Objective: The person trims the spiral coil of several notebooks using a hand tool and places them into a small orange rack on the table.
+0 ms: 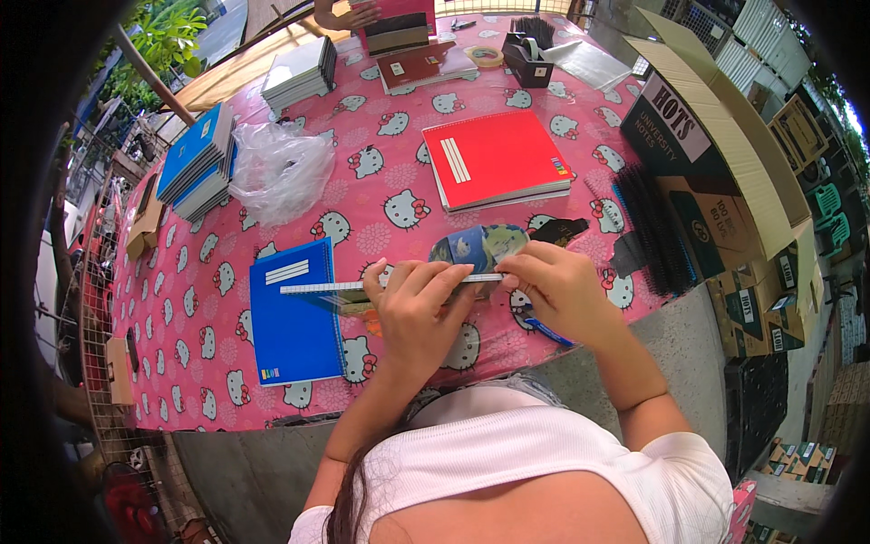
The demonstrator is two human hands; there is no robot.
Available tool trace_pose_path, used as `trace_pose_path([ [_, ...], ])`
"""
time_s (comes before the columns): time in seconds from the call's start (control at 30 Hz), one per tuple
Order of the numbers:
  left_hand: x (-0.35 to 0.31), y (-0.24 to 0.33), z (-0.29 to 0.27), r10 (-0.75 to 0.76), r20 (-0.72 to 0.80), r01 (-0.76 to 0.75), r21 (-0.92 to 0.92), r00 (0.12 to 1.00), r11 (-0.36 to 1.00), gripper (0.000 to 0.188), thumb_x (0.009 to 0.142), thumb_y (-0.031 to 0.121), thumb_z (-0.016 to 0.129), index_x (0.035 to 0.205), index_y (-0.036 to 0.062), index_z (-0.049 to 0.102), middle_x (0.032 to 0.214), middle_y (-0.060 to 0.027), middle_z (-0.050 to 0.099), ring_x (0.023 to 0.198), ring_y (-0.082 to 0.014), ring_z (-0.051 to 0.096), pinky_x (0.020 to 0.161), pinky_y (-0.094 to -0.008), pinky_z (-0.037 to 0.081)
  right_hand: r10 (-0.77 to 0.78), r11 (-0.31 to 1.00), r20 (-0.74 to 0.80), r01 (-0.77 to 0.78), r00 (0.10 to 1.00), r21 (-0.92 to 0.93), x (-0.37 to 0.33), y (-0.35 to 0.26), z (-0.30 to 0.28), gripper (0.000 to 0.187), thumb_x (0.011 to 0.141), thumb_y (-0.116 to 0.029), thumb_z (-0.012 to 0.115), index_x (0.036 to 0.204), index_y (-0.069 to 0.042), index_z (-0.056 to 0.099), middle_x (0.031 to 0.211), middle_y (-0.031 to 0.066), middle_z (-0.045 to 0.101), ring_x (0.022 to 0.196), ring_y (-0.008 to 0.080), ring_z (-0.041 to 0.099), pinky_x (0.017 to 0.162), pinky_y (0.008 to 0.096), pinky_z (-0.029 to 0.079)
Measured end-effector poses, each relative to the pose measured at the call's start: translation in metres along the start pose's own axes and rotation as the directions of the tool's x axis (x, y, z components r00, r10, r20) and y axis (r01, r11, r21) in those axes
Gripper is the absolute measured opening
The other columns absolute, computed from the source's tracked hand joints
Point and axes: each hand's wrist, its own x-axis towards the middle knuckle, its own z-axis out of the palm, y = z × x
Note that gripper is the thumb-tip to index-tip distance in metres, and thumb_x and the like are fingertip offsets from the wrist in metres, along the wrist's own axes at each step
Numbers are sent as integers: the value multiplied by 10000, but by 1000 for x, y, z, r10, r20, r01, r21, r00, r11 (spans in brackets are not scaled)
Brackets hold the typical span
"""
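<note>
In front of me a notebook (337,287) is held up on edge, its narrow side with a row of small holes or coils facing me. My left hand (421,304) wraps its fingers over the top and grips the middle of it. At its right end my right hand (553,283) pinches with thumb and fingertips; whether a wire is also between them is hidden. A cover with a dark printed picture (467,247) shows just beyond the hands. To the left lies a blue spiral notebook (294,317). Below my right hand is a blue pen-like tool (548,331).
Red notebooks (494,159) lie stacked beyond my hands. Black binding coils (654,231) and an open carton (702,145) stand right. A clear plastic bag (281,172), blue notebooks (195,163) and pale notebooks (299,74) sit left. Another person's hand (358,16) holds notebooks across the pink table (195,381).
</note>
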Motion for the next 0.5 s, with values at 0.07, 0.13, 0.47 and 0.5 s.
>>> trace_pose_path([
  [0.07, -1, -1, -3, -5, 5, 5, 6, 1000, 1000, 212, 715, 175, 771, 921, 153, 726, 863, 6, 670, 839, -165, 607, 982, -413, 270, 36, 999, 11, -36, 999, 17, 1, -4, 1, 172, 812, -148, 677, 959, -78, 623, 861, 103, 583, 721, 297, 618, 581, 382, 488],
  [0.13, 5, 2, 0, 15, 9, -15, 5, 1000, 1000, 205, 735, 193, 766, 932, 163, 721, 851, 10, 666, 822, -168, 597, 960, -425, 285, 72, 997, -48, -72, 996, -2, 0, -10, -1, 181, 827, -152, 673, 974, -59, 627, 878, 116, 606, 738, 304, 631, 608, 372, 498],
  [0.47, 3, -22, 24, 245, -1, -244, 99, 970, 965, 170, 846, 217, 685, 922, 68, 714, 887, -66, 693, 805, -237, 628, 864, -398, 394, -27, 981, -79, 12, 997, -192, 1, 13, 42, 219, 725, -263, 643, 844, -80, 626, 900, 67, 608, 834, 266, 621, 649, 383, 525],
  [0.5, 6, -14, 25, 254, 29, -255, 21, 967, 967, 162, 860, 199, 665, 922, 55, 709, 866, -81, 688, 791, -250, 626, 852, -408, 401, 21, 982, -146, -48, 989, -185, 0, 19, 56, 206, 726, -258, 643, 836, -85, 623, 909, 66, 607, 861, 268, 624, 660, 388, 527],
])
